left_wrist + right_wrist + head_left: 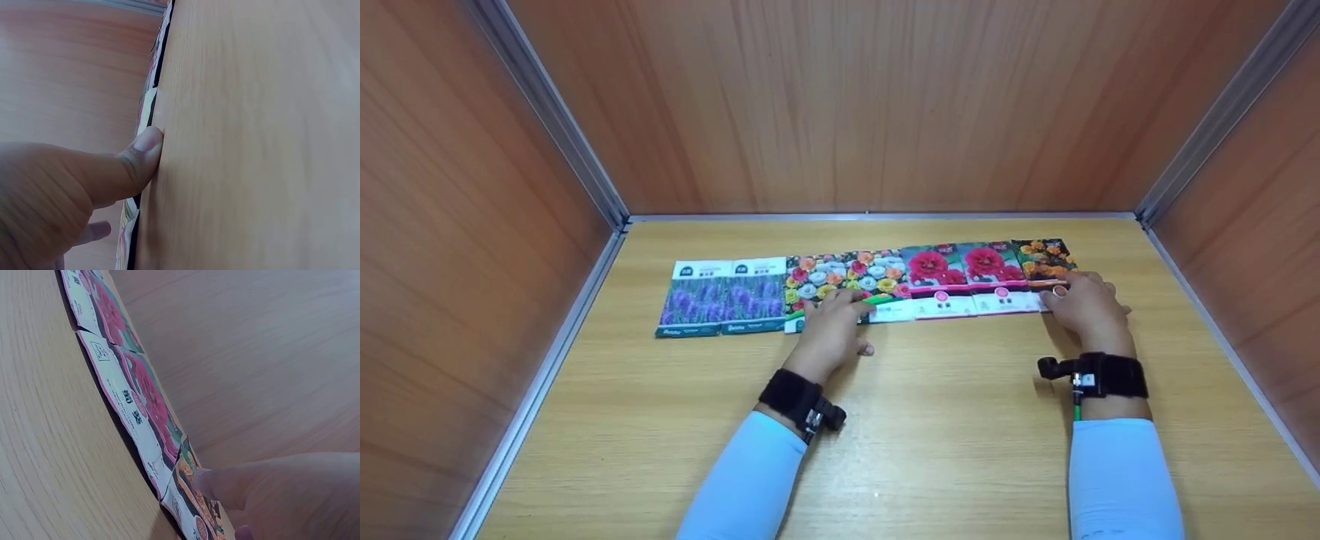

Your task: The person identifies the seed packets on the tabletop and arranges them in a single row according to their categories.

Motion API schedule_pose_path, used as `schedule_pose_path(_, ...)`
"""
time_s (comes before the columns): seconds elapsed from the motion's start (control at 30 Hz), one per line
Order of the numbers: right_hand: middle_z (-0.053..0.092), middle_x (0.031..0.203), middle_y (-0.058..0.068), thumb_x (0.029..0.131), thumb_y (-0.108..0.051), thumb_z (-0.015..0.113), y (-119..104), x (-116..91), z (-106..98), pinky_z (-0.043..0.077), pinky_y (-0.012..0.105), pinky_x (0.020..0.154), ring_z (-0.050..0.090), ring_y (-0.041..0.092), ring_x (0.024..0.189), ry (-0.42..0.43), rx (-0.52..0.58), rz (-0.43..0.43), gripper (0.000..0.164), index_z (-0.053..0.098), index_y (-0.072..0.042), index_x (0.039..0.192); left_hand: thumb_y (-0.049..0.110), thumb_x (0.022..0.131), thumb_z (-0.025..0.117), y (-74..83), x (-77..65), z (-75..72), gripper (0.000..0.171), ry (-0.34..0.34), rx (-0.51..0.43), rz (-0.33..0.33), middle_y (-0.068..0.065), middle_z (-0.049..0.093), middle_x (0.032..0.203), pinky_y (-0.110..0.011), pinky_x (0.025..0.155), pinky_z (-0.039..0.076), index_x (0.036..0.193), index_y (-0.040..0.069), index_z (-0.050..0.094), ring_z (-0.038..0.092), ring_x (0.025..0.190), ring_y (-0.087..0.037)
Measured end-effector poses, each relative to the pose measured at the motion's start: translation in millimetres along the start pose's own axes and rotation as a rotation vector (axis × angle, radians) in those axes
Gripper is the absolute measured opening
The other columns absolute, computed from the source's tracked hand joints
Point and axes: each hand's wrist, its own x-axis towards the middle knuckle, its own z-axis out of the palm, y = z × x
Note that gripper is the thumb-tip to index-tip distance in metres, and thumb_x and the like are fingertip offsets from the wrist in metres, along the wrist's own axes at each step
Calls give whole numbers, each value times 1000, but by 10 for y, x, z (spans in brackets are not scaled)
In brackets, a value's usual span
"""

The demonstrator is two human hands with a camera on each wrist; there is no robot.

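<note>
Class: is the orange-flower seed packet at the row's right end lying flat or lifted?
Flat. The orange packet lies on the table, with the right hand resting on it.

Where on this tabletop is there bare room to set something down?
Bare wood lies behind the packet row up to the back wall, beside both row ends, and in front between the forearms. The row is crowded: packets edge to edge, left hand and right hand on them.

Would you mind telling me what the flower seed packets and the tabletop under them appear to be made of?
The seed packets look like thin printed paper or foil laminate, slightly glossy: in the right wrist view their edges curl and lift. The tabletop looks like wood-grain laminate, smooth and pale, though it may be real wood. The strips along its edges look like aluminium.
</note>
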Motion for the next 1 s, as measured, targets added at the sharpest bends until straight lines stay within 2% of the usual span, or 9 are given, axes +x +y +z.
schedule_pose_path(0.2, 26, 178, 41, 115, -47, 61, -23, 8, -15, 9, 99, 121, 23, 70, 161, 42, 12, -30, 81, 38, 3, 173, 45, 84, 97, -10, 22, 0, 81, 26, 2, 5, -1, 51, 177, -84, 134, 21, 158, 30, 69, 40, 168, -34)
schedule_pose_path(0.57, 30, 178, 39, 117, -41, 62, -104, -1, 44, 8, 94, 127, 24, 66, 165, 99, 87, -49, 71, 45, 5, 169, 44, 83, 99, -86, 52, 9, 84, 5, -46, -23, -3, 47, 179, -81, 137, 18, 160, 30, 68, 37, 169, -35)
schedule_pose_path(0.67, 31, 178, 38, 117, -40, 62, -141, -16, 60, 11, 91, 129, 25, 64, 166, 97, 95, -57, 71, 45, 5, 169, 44, 84, 99, -103, 40, 12, 83, 2, -46, -16, -4, 47, 179, -82, 137, 17, 160, 29, 68, 37, 169, -35)
schedule_pose_path(0.87, 28, 185, 28, 116, -45, 64, -337, -24, 68, 24, 78, 136, 25, 57, 171, 97, 144, -99, 69, 46, -11, 174, 48, 88, 97, -149, 4, -44, 82, -11, -8, 6, -4, 45, 181, -79, 137, 19, 161, 26, 67, 34, 172, -35)
schedule_pose_path(1.0, 26, 188, 21, 116, -48, 64, -523, -40, 81, 25, 73, 138, 23, 52, 174, 108, 151, -148, 70, 47, -13, 174, 46, 93, 95, -205, -13, -117, 77, 5, -23, 24, -5, 45, 181, -76, 137, 23, 162, 25, 66, 33, 173, -35)
